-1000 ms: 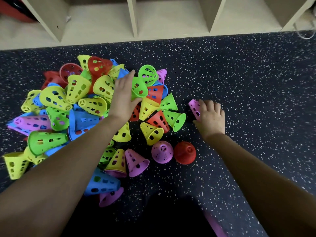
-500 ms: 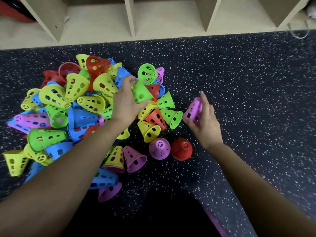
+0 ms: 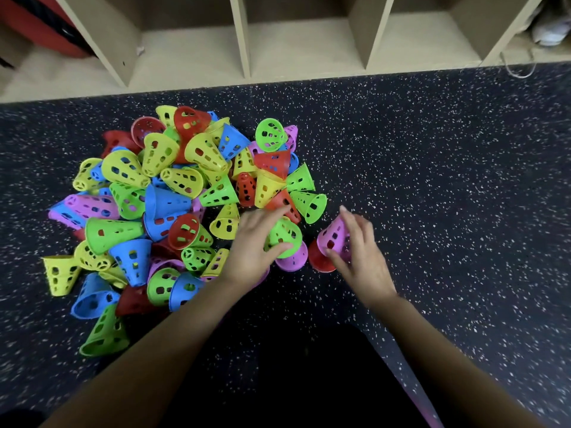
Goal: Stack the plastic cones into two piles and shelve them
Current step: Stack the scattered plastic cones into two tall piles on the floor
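A heap of perforated plastic cones (image 3: pixel 173 193) in yellow, green, blue, red and purple lies on the dark speckled floor at left centre. My left hand (image 3: pixel 253 245) grips a green cone (image 3: pixel 285 234) and holds it over an upright purple cone (image 3: pixel 293 261). My right hand (image 3: pixel 358 257) holds a purple cone (image 3: pixel 333 236), tilted, right above an upright red cone (image 3: pixel 319 261). The two upright cones stand side by side at the heap's near right edge.
A beige wooden shelf unit (image 3: pixel 244 35) with open cubbies runs along the far edge of the floor. A red object (image 3: pixel 40 29) sits in the far left cubby and a white thing (image 3: pixel 550 29) in the far right one. Dark floor (image 3: pixel 448 196) stretches to the right.
My left hand lifted a green cone from the heap and brought it near, over the purple cone. My right hand carried its purple cone left and down to the red cone.
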